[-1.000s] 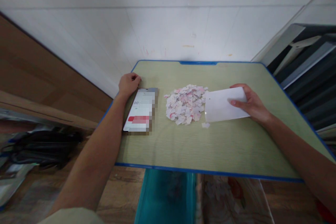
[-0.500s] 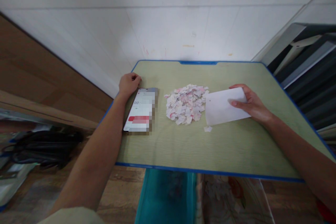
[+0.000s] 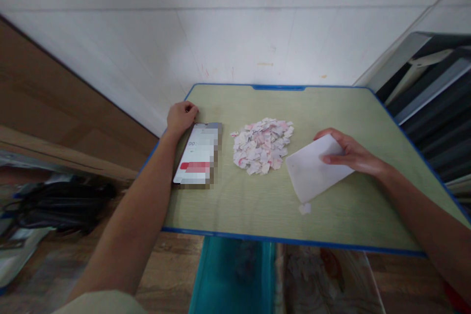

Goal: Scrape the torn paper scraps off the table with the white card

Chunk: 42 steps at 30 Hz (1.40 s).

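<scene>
My right hand (image 3: 340,149) grips a white rectangular card (image 3: 318,169), its thumb on top and its fingers behind. The card slants across the table, its lower corner touching or nearly touching a loose paper scrap (image 3: 305,208). Left of the card lies a heap of torn paper bits (image 3: 262,146), mostly white with some pink. My left hand (image 3: 182,117) rests loosely curled at the table's left edge, with nothing visible in it. Just below it lies a phone (image 3: 195,154) with a lit screen, partly blurred out.
The pale green table (image 3: 243,206) has a blue rim and stands against a white wall (image 3: 235,44). Below its front edge are a teal bin (image 3: 206,279) and a clear bag or container (image 3: 331,279) with paper bits. Dark folded furniture (image 3: 437,88) leans at the right.
My right hand has swung the card's lower corner toward the front edge of the table. The loose scrap has moved nearer and slightly right with it. My left hand stays put.
</scene>
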### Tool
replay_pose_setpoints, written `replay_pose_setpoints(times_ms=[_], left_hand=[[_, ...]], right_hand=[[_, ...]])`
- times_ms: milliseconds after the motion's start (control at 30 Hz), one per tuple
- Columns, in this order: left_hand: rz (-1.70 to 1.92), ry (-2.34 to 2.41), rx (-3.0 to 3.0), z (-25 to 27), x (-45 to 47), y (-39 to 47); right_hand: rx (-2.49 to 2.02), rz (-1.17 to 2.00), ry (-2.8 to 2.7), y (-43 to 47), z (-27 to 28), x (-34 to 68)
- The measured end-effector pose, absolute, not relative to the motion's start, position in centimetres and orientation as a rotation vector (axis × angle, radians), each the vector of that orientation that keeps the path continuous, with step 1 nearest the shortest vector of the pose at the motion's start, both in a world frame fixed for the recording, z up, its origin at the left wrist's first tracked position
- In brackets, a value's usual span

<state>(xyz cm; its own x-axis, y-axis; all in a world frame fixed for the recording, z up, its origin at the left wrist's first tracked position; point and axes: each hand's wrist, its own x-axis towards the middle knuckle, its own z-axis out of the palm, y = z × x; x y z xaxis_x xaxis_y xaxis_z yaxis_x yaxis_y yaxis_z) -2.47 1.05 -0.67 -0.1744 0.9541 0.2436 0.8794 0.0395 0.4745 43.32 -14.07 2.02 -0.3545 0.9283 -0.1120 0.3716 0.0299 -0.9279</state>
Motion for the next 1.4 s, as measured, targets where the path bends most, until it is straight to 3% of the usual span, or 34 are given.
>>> replay_pose_setpoints(times_ms=[467,1400], left_hand=[[0.756,2.194,1.887,-0.05,-1.97,0.45],[0.771,2.166,1.905,-0.17,-2.11,0.56]], right_hand=[[-1.301,1.610,-1.804,-14.95,2.54,42.99],[-1.224,1.639,-1.827,-14.85,2.30,43.08]])
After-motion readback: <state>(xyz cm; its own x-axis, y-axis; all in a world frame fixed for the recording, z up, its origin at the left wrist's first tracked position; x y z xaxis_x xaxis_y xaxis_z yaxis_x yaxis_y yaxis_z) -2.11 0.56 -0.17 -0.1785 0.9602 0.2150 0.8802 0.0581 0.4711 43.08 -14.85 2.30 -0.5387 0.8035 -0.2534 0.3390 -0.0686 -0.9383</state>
